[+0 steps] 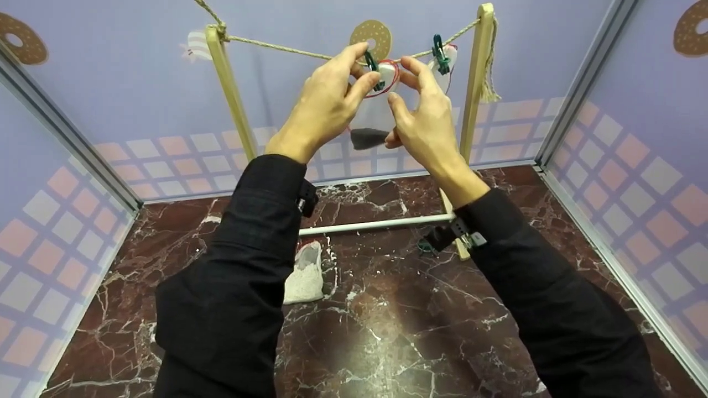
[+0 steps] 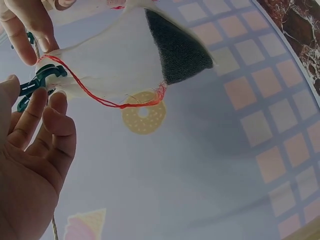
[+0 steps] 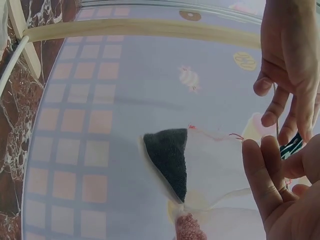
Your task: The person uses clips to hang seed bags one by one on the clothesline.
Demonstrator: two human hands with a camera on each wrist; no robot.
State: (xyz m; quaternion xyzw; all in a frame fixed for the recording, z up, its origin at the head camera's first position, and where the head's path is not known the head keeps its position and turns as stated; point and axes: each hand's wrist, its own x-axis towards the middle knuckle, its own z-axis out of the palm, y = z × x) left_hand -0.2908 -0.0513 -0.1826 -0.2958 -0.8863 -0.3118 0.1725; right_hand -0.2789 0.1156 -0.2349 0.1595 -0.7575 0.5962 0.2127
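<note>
My left hand [image 1: 326, 99] pinches a dark green clothespin [image 2: 42, 77] between thumb and fingers, at the rope [image 1: 282, 48]. The clothespin sits over the top edge of a white sock [image 2: 115, 55] with a dark grey patch and loose red thread, which hangs down from the rope. My right hand [image 1: 423, 113] is at the sock's right side, its fingers loosely bent and spread beside the top edge. Whether those fingertips touch the fabric is hard to tell. Farther right, another green clothespin [image 1: 441, 55] holds a second white piece [image 1: 442, 77] on the rope.
Two wooden posts [image 1: 229, 91] carry the rope, and a white bar [image 1: 376, 225] runs low between them. On the dark red marble surface [image 1: 387, 331] lies another white-and-grey sock [image 1: 307, 276]. A green item [image 1: 426, 246] lies near the right post's foot. Patterned panels [image 1: 636, 138] enclose three sides.
</note>
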